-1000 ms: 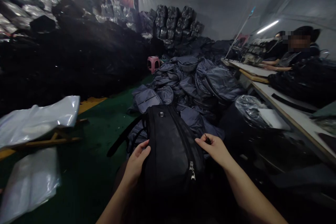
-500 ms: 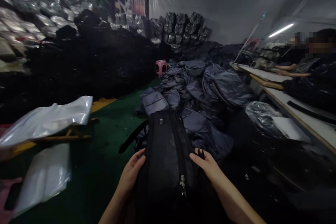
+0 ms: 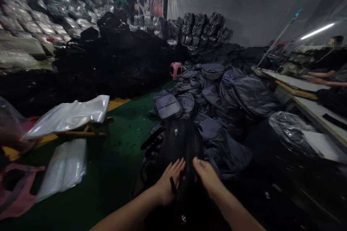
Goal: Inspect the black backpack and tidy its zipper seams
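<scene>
A black backpack (image 3: 173, 148) with a small metal badge near its far end stands in front of me, a dark strap hanging off its left side. My left hand (image 3: 171, 181) lies on the bag with its fingers stretched out and nothing gripped. By the zip line on the right side, my right hand (image 3: 208, 175) is closed on the bag's edge, though its lower fingers are hidden. A zip pull (image 3: 183, 218) glints at the near end. Beyond the bag spreads a heap of dark blue-grey bags (image 3: 217, 94).
Clear plastic bags (image 3: 72, 113) lie on a low wooden stand at left, near a pink stool (image 3: 21, 187). Another pink stool (image 3: 176, 70) stands farther back. A black heap (image 3: 114, 57) fills the left. A person (image 3: 332, 63) works at the right-hand table (image 3: 322, 112).
My left hand has moved from the backpack's left side onto its top, and my right hand has shifted inward to the zip line. The view has turned left.
</scene>
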Available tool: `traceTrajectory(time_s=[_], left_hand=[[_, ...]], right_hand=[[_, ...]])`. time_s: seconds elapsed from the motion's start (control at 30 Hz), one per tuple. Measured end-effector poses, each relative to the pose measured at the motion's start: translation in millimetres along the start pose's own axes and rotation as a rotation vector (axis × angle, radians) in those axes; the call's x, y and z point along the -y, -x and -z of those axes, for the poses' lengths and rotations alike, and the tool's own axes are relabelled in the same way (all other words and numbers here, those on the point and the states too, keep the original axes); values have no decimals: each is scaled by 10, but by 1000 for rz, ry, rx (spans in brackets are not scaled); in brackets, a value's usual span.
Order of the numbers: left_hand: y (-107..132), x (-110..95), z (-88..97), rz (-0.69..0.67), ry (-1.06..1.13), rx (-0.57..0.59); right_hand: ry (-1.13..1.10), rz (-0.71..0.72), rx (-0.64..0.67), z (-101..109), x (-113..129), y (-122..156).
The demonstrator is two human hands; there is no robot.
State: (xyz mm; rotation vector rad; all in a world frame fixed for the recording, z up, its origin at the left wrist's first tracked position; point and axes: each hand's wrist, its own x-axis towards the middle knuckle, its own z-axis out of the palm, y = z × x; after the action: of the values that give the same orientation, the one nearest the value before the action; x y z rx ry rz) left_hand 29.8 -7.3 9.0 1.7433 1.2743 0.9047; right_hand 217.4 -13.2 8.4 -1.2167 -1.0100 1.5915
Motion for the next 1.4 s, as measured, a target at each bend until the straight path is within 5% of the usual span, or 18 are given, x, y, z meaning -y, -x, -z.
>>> traceTrajectory(time_s=[0.07, 0.1, 0.17, 0.2, 0.27, 0.3, 0.37, 0.43, 0.5, 0.6, 0.67, 0.7, 0.77, 0.87, 0.97, 1.27, 1.4], left_hand=[[-143, -122, 236, -118, -112, 41], [-209, -232, 476, -228, -208, -100], [-291, -485, 988, -390, -361, -645], [-300, -590, 1160, -395, -361, -821], [-261, -671, 1172, -425, -270, -1170], [-228, -629, 1013, -391, -244, -1090], [-183, -407, 529, -398, -273, -704], [-204, -109, 163, -375, -295, -477], [-284, 133, 197, -316, -297, -384], [-426, 296, 839, -172, -296, -510], [-469, 326, 1194, 8, -298, -832], [-465, 345, 1245, 70, -299, -885], [-410, 423, 1064, 141, -268, -747], [-279, 624, 419, 307, -6, -380], [-192, 780, -30, 412, 90, -297], [81, 692, -209, 489, 481, -288], [313, 674, -258, 557, 775, -383]], right_hand=[[26, -23, 30, -31, -77, 14], [26, -31, 23, -36, -102, 12], [42, -38, -2, -32, -120, -5], [59, -31, -10, -26, -117, -18], [84, -17, -5, -15, -109, -42], [81, -7, -4, -13, -111, -51], [89, -10, 3, -10, -134, -57], [85, -36, 21, -4, -165, -47], [57, -55, 13, 18, -168, -25], [-2, -37, -59, 79, -87, 5], [12, -33, -56, 124, -8, 13], [24, -29, -47, 144, 25, 12], [51, -2, -43, 176, 68, -1], [88, 30, -47, 218, 86, -49], [176, 47, -85, 295, 105, -126], [655, 390, -322, 873, 91, -304], [673, 382, -311, 862, -66, -335]])
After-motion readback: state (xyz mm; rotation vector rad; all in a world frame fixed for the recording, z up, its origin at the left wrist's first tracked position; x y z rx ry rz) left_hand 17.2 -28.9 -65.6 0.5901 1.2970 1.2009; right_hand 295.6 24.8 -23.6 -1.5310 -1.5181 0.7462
